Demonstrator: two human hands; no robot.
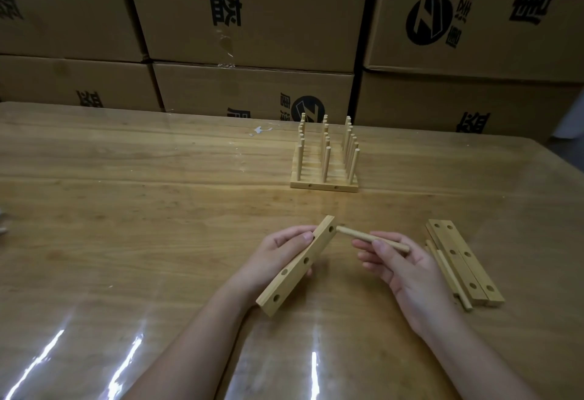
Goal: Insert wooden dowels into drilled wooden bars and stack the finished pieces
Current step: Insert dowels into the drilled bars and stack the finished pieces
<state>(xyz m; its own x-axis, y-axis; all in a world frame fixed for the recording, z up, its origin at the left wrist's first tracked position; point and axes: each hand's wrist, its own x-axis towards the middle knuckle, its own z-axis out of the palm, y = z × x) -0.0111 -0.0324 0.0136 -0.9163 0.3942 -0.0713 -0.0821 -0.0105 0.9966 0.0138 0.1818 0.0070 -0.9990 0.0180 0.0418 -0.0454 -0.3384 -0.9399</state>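
A drilled wooden bar (294, 282) is held up off the surface (142, 210) by the left hand (278, 251). The fingers of this hand are curled round the far half of the bar, with the thumb pressed on its near edge. The bar is tilted, so its far end is higher than its near end. Four round holes can be seen along the side that is turned toward the right hand (401, 270). A wooden dowel (354, 234) is pinched by the right hand between the thumb and the first fingers. The dowel is pointed across at the left hand, and its tip is right at the top hole of the bar. It cannot be told if the tip is inside the hole yet. Just to the right of the right hand, two more drilled bars (464, 265) are laid flat, side by side and touching. A few loose dowels (448, 273) are laid along their left side, between those bars and the right hand. Well past both hands, a group of finished pieces (325, 184) is set on the surface, with rows of dowels standing straight up. Behind the surface, big cardboard boxes (252, 11) are stacked high.
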